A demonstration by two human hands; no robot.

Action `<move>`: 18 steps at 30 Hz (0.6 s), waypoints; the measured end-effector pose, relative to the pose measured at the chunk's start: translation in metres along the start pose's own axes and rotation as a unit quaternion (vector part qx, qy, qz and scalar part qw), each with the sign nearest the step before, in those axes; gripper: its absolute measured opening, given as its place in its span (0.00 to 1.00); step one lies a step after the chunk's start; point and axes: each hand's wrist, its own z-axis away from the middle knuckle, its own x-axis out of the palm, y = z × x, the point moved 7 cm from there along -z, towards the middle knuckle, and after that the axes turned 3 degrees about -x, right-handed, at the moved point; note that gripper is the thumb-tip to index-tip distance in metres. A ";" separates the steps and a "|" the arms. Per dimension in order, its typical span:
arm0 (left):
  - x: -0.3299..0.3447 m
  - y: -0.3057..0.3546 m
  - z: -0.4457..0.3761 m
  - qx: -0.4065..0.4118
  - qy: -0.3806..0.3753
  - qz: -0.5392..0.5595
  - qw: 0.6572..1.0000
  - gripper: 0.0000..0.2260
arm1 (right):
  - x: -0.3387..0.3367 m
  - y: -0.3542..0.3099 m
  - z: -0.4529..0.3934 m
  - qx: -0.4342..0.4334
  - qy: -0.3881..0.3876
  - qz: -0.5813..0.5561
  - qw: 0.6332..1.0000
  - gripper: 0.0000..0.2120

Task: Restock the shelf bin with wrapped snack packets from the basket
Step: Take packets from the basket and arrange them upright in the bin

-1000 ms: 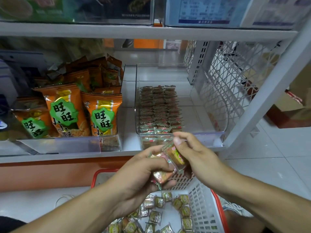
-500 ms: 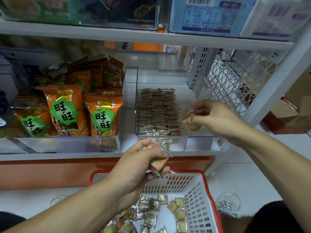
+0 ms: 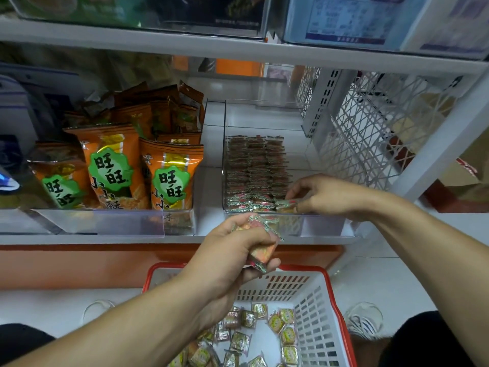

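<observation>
The white shelf (image 3: 105, 241) runs across the view with an orange base panel below it. On its left stand orange snack bags (image 3: 169, 178), upright and facing forward behind a clear front lip. To their right sits the clear shelf bin (image 3: 325, 226), its long axis running from the front edge back into the shelf. Rows of wrapped packets (image 3: 255, 165) fill its left part in three columns that run front to back, the packets standing on edge, packed face to face; the bin's right part is bare floor. A white lattice panel (image 3: 370, 133) closes the shelf's right end.

Below the shelf, on the floor, stands the red-rimmed white basket (image 3: 315, 308), with loose packets (image 3: 287, 336) scattered flat across its bottom, pointing every way.

The left hand (image 3: 238, 250) hovers above the basket's far rim, just in front of the bin, fingers curled around a bunch of packets (image 3: 260, 254) whose crimped ends stick out above and below the fist, so the bunch runs roughly up and down.

The right hand (image 3: 320, 194) reaches over the bin's front wall, fingertips pinching a single packet (image 3: 287, 203) at the front of the rightmost column. It lies low, its long axis running left to right, touching the packets beside it.
</observation>
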 end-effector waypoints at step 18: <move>0.010 0.007 0.014 0.030 -0.059 -0.004 0.998 0.33 | 0.000 -0.064 0.052 -0.173 -0.035 -0.086 0.980 0.20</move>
